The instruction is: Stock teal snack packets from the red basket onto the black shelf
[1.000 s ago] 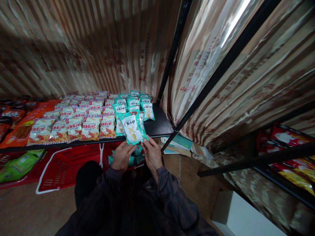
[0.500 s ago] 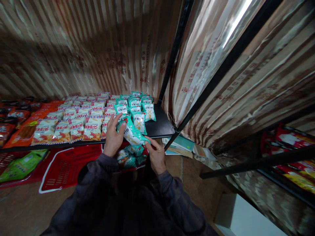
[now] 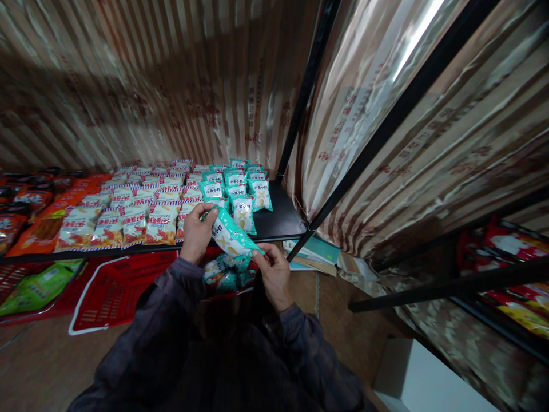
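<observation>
A teal and white snack bag [image 3: 232,234] is stretched at a slant between my two hands, above the front edge of the black shelf [image 3: 281,214]. My left hand [image 3: 198,230] pinches its upper left end. At the lower right end, the fingers of my right hand [image 3: 273,273] are closed on the bag's edge. Behind it, matching teal snack bags [image 3: 243,213] stand in rows on the shelf. Below my hands, more teal bags [image 3: 227,273] lie in a red basket, partly hidden by my arms.
White and red snack bags [image 3: 160,222] and orange packets [image 3: 40,226] fill the shelf to the left. Under it sits a red basket [image 3: 124,292] with a white handle. Black posts [image 3: 343,186] rise at the right. A white box [image 3: 433,377] stands on the floor.
The left end of the held bag is now pinched at its edge by my left hand, where the fingers were spread before. The bag looks straighter and flatter.
</observation>
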`<move>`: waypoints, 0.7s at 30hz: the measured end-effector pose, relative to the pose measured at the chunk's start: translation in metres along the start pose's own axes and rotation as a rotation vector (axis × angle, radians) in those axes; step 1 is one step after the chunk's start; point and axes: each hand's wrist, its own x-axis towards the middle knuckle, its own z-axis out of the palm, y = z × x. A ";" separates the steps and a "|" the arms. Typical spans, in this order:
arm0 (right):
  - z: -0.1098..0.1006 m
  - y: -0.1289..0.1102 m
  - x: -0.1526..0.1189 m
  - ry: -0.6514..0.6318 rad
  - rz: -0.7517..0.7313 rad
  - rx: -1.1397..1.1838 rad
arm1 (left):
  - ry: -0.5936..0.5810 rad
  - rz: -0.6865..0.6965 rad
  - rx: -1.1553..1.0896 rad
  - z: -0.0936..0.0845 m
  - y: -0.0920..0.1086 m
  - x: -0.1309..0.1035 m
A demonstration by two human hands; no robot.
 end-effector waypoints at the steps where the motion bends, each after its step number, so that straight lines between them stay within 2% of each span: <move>1: 0.000 -0.001 -0.001 0.005 -0.010 -0.017 | 0.006 -0.008 -0.025 0.000 0.000 0.000; 8: 0.000 -0.007 -0.007 0.043 -0.057 -0.043 | 0.020 -0.019 -0.128 0.000 -0.004 -0.002; 12: 0.000 -0.006 -0.009 0.037 -0.229 -0.049 | 0.027 -0.034 -0.179 -0.001 -0.002 -0.005; 17: 0.000 -0.012 -0.011 0.017 -0.469 -0.261 | -0.035 -0.176 -0.380 -0.002 -0.001 -0.009; 21: 0.001 -0.014 -0.014 -0.003 -0.628 -0.400 | -0.072 -0.236 -0.536 -0.002 -0.001 -0.012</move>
